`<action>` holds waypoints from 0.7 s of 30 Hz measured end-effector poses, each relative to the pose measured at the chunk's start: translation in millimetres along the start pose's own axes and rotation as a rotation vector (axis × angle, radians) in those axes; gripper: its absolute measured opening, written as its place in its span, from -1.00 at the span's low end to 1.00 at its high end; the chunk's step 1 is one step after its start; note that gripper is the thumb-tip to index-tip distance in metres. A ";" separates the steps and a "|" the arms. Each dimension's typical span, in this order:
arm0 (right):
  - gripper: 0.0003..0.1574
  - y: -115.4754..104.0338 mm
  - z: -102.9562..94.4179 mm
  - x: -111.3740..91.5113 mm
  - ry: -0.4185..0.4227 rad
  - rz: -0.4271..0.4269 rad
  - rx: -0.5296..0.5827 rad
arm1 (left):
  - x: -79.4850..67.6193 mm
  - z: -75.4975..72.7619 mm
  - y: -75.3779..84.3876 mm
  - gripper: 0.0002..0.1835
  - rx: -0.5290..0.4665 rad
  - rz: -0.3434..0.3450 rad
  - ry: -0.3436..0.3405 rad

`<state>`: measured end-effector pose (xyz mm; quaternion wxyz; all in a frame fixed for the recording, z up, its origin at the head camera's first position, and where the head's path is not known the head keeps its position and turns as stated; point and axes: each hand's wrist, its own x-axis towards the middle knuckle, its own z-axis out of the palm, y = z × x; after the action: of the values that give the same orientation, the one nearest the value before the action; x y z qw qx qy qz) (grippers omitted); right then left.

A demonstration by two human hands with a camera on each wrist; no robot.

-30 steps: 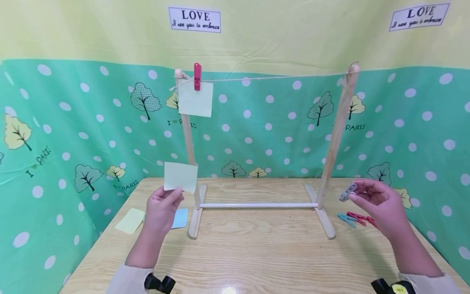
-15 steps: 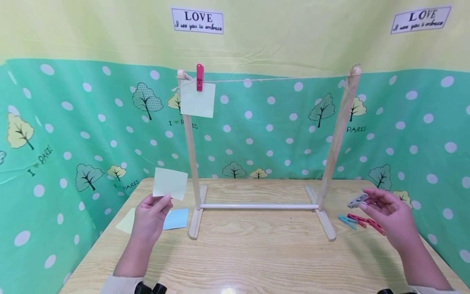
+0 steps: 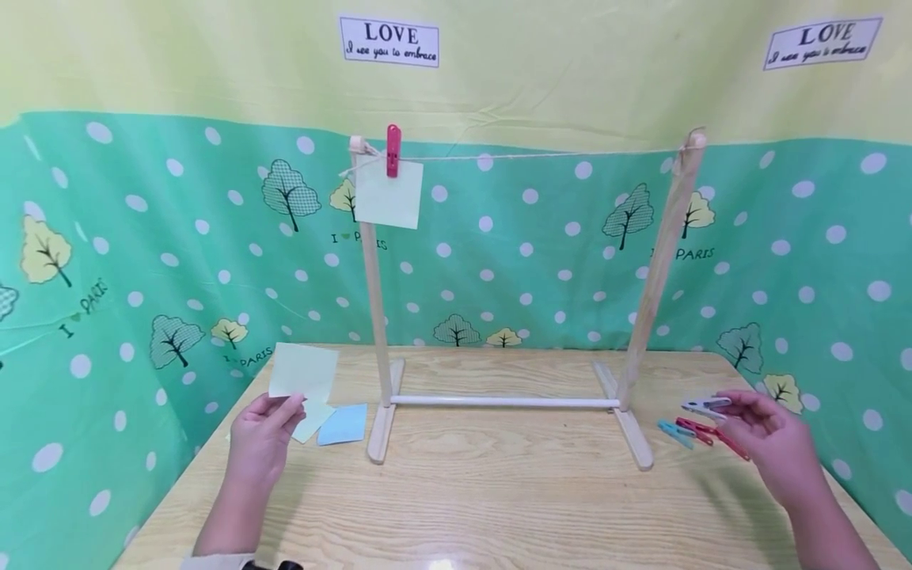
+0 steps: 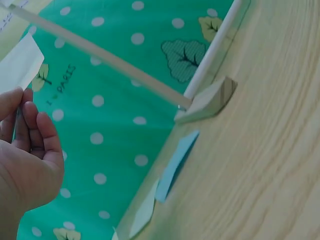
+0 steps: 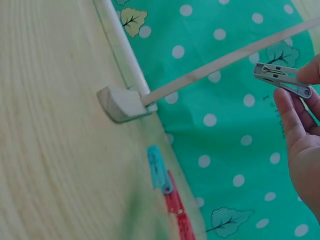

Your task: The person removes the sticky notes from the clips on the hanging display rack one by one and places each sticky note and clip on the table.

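Note in hand: my left hand (image 3: pixel 262 434) pinches a pale green note (image 3: pixel 303 370) by its lower edge, above the table's (image 3: pixel 499 491) left side.
Peg in hand: my right hand (image 3: pixel 773 439) pinches a grey peg (image 3: pixel 705 406) at the right, over the teal peg (image 3: pixel 673 431) and red peg (image 3: pixel 701 430).
Between: wooden rack (image 3: pixel 509 400).
Left, lying: blue note (image 3: pixel 343 424).
Far, on the string: red clip (image 3: pixel 393 150) holding a hung note (image 3: pixel 388 194).

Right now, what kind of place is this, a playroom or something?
Probably a small tabletop craft corner. A wooden table is walled by dotted green cloth, a little wooden drying rack stands on it, and the left hand holds a paper note.
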<state>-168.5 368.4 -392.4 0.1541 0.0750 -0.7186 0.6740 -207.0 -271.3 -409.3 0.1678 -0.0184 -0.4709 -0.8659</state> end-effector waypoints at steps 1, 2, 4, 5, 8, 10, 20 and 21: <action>-0.64 2.5 -1.5 -0.5 0.003 0.015 -0.009 | 0.1 -3.2 0.0 -0.76 0.005 0.000 0.010; -0.64 5.1 -2.8 -1.2 0.006 0.028 -0.024 | 0.2 -6.4 0.0 -0.77 0.011 -0.003 0.019; -0.63 9.9 -4.7 -2.6 0.011 0.052 -0.063 | 0.2 -13.0 0.1 -0.78 0.029 -0.003 0.040; -0.62 12.1 -5.4 -3.4 0.013 0.065 -0.085 | 0.1 -16.6 0.2 -0.79 0.039 -0.005 0.050; -0.60 16.9 -6.7 -5.7 0.011 0.084 -0.142 | 0.4 -27.1 0.8 -0.79 0.084 -0.010 0.074; -0.59 19.7 -7.8 -7.0 0.009 0.097 -0.157 | 1.4 -34.0 1.2 -0.80 0.119 -0.027 0.089; -0.61 39.2 -15.9 -10.4 0.018 0.220 -0.273 | 11.1 -67.2 6.1 -0.84 0.545 -0.202 0.205; -0.58 41.0 -16.5 -10.5 0.017 0.235 -0.307 | 11.4 -70.8 6.9 -0.83 0.567 -0.220 0.208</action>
<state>-169.7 387.1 -433.9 0.0899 -0.0396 -0.8154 0.5705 -206.7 -336.1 -440.9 0.1186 0.1687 -0.6729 -0.7105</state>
